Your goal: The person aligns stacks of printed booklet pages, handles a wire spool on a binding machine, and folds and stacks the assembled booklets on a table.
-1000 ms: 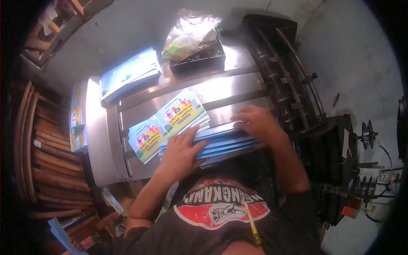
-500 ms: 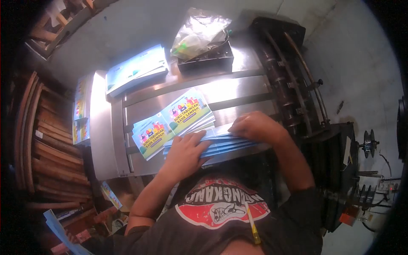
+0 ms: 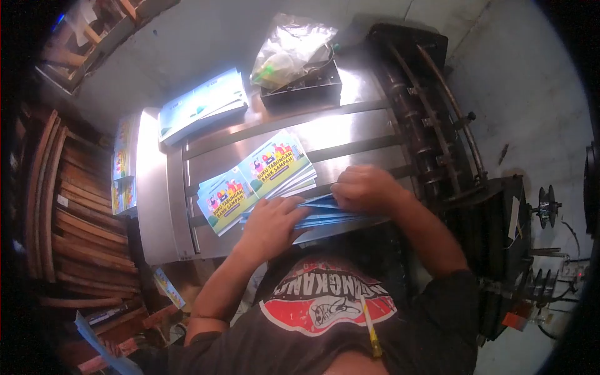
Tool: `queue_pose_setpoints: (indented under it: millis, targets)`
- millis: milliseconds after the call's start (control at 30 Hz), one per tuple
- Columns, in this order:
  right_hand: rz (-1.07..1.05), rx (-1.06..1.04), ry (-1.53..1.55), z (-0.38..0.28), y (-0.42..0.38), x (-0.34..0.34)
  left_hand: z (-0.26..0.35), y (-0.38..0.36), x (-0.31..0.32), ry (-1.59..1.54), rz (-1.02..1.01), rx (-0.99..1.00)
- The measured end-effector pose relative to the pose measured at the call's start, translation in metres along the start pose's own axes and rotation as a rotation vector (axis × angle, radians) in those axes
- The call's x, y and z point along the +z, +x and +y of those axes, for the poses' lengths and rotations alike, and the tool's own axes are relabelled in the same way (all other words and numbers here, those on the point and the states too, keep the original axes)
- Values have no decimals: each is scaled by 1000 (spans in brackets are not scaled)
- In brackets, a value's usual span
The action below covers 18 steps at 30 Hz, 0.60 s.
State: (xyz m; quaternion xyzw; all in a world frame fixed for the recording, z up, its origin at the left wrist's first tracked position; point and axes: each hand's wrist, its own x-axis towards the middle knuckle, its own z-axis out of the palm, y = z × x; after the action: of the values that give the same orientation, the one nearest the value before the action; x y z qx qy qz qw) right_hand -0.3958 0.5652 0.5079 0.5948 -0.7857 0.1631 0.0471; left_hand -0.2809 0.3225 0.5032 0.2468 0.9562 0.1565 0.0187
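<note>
A stack of blue sheets (image 3: 331, 219) lies at the near edge of the metal table (image 3: 147, 231). My left hand (image 3: 273, 226) rests on the left end of the stack, its fingers spread flat. At the right end, my right hand (image 3: 365, 190) has its fingers closed on the top blue sheet, which is lifted and bent. Just beyond my left hand, printed booklet covers (image 3: 278, 164) with colourful figures and yellow-green bottoms lie in an overlapping pile.
A pile of pale blue sheets (image 3: 203, 103) sits at the back left. Behind the covers stands a black box (image 3: 303, 94) with a plastic bag (image 3: 290, 50) on it. Dark machine rollers (image 3: 425, 131) flank the right side; stacked wooden boards (image 3: 94, 234) are at the left.
My right hand has moved slightly left, and the top sheet under it is now raised and bent more. My left hand has stayed on the stack.
</note>
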Motion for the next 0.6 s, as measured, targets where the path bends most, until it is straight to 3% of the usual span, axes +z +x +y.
queue_pose_setpoints:
  millis: [100, 167, 200, 333, 367, 467, 500, 567, 600]
  targets:
    - [136, 20, 68, 3, -3, 0, -1, 0, 1, -25, -8, 9]
    - [-17, 726, 35, 13, -16, 4, -2, 2, -2, -7, -11, 12]
    - [311, 624, -252, 19, -19, 2, -1, 3, -4, -12, -10, 15]
    - [122, 493, 17, -32, -19, -42, 0, 4, -4, 13, -2, -18]
    - [122, 494, 20, -38, -19, -36, -2, 5, -4, 11, -17, -21]
    - [-145, 509, 95, -40, -23, -18, -8, 5, -5, -48, -22, 5]
    - [-147, 503, 97, -40, -22, -17, -10, 4, -6, -78, 6, 25]
    - [172, 423, 24, -43, -20, -14, -12, 5, -5, -86, 5, 16]
    - [173, 418, 25, -42, -18, -16, -12, 6, -4, -95, 6, 15]
